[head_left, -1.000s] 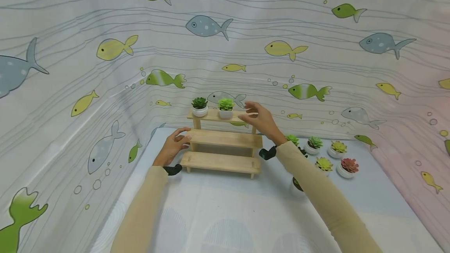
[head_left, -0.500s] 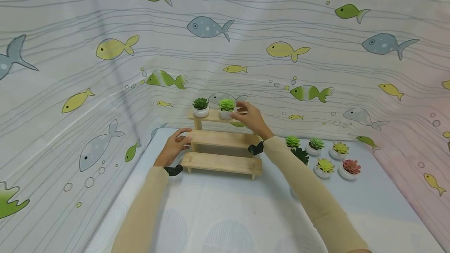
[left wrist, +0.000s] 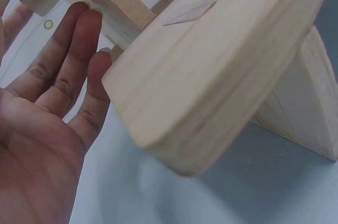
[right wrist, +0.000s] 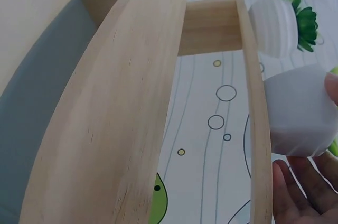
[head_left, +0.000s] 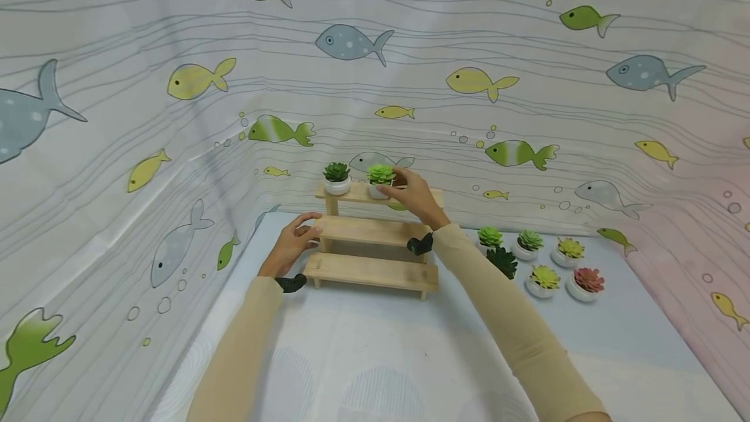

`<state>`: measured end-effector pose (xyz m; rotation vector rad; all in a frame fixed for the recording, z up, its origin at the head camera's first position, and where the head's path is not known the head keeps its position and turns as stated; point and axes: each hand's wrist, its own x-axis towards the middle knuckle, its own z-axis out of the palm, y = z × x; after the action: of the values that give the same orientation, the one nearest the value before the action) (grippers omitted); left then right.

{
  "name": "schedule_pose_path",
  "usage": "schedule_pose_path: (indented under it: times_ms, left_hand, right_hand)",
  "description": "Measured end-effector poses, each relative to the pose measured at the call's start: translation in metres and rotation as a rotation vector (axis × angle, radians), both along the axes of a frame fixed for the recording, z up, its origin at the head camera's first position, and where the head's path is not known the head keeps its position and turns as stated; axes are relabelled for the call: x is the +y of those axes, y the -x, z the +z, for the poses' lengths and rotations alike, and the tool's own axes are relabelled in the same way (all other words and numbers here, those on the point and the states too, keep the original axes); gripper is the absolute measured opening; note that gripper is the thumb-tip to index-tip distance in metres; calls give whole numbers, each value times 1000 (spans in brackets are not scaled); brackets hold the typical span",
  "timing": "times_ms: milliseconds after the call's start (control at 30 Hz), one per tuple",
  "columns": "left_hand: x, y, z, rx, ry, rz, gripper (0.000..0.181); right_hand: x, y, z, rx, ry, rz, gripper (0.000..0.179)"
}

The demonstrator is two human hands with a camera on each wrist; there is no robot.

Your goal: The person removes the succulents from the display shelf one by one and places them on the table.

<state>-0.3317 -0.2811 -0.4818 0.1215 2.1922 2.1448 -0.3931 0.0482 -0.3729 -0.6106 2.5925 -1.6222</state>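
Note:
A three-tier wooden display stand (head_left: 370, 270) stands on the table against the backdrop. My left hand (head_left: 288, 247) grips the left end of its middle tier; in the left wrist view several fingers (left wrist: 87, 44) lie beside the wood. My right hand (head_left: 416, 195) pinches a light green potted succulent (head_left: 381, 181) at the top tier, thumb and fingers about its white pot. In the right wrist view the pot (right wrist: 301, 113) is upright against the tier board. To its left on the same tier sits a dark green potted succulent (head_left: 336, 178). The two lower tiers hold nothing.
Several more potted succulents stand on the table to the right, among them a red one (head_left: 586, 282), a yellow one (head_left: 543, 279) and a dark green one (head_left: 501, 262) partly behind the right sleeve (head_left: 498, 305). A fish-print backdrop (head_left: 410, 51) rises close behind the stand.
My right hand has moved left along the top tier and taken hold of the light green succulent's pot. My left hand has stayed on the stand's middle tier.

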Motion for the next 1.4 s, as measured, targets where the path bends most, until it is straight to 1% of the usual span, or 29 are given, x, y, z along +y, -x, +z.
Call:
schedule_pose_path:
  times_ms: [133, 233, 333, 567, 667, 733, 900, 967, 1100, 1167, 1400]
  left_hand:
    - [-1, 3, -7, 9, 28, 19, 55]
    - [-2, 4, -9, 17, 45, 29, 56]
    - [-2, 4, -9, 23, 41, 28, 56]
    - [3, -6, 16, -18, -2, -18, 56]
    - [2, -3, 17, -16, 0, -22, 56]
    - [0, 2, 12, -18, -7, -22, 55]
    - [-5, 15, -5, -5, -9, -12, 53]
    - [-6, 17, -8, 3, 3, -3, 53]
    - [-7, 20, -11, 21, 38, 9, 54]
    - [-6, 19, -10, 31, 48, 9, 55]
    - [-6, 18, -10, 46, 46, 7, 55]
  right_hand:
    - [0, 0, -1, -2, 15, 0, 83]
    - [0, 1, -1, 6, 19, -3, 83]
    - [1, 1, -2, 11, 18, -12, 81]
    - [2, 2, 0, 8, 17, -29, 79]
    - [3, 1, 1, 13, 15, -31, 80]
    - [3, 1, 2, 22, 6, -34, 80]
    - [5, 0, 6, 50, -21, -35, 81]
    - [6, -1, 8, 59, -28, -37, 81]
    - [9, -2, 10, 63, -29, -44, 81]
    - [13, -4, 11, 61, -26, -48, 81]
    - [23, -11, 15, 61, -8, -49, 79]
